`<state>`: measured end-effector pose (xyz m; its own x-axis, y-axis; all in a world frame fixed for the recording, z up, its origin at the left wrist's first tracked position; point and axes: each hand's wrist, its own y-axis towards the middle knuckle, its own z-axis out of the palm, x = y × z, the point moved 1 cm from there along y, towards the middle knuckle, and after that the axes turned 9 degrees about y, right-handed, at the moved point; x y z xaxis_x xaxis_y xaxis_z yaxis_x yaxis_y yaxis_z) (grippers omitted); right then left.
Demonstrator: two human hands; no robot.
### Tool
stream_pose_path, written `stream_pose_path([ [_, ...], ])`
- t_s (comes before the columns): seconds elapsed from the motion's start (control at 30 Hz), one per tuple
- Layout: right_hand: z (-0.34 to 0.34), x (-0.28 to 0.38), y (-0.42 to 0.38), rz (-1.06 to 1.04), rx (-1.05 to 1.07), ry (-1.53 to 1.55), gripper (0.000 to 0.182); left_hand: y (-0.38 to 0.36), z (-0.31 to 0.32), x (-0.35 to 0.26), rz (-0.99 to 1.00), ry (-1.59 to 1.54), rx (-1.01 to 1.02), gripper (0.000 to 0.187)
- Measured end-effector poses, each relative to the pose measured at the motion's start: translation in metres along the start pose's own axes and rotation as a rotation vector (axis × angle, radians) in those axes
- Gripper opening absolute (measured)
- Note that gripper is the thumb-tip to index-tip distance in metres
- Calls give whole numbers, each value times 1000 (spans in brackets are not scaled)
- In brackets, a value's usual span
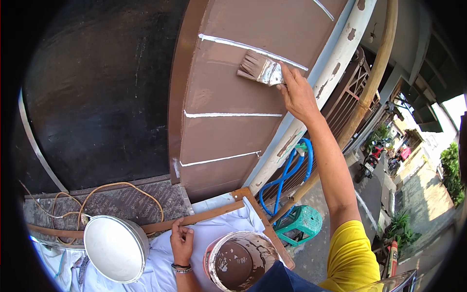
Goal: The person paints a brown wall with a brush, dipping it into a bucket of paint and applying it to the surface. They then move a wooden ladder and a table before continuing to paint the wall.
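Against the brown wall panel, a wide paintbrush lies with its bristles just below a white line. My right hand grips its handle, arm stretched up. Lower down, my left hand rests at a wooden strip over pale cloth, fingers curled; whether it holds the strip is unclear. Beside that hand is a bucket with brown paint inside, its walls smeared. A white lidded bucket stands to the left.
A dark panel fills the upper left. An orange cable loops below it. To the right are a peeling white pipe, a bamboo pole, a blue hose, a green stool and a parked motorcycle.
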<state>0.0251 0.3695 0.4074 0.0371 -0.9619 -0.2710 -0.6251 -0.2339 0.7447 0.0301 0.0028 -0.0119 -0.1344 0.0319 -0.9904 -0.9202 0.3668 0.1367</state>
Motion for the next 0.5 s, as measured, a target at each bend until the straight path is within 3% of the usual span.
stream_pose_path([
  [0.5,-12,-10,-9,40,36,-48,55,0,-1,-2,18,-28,11,49],
])
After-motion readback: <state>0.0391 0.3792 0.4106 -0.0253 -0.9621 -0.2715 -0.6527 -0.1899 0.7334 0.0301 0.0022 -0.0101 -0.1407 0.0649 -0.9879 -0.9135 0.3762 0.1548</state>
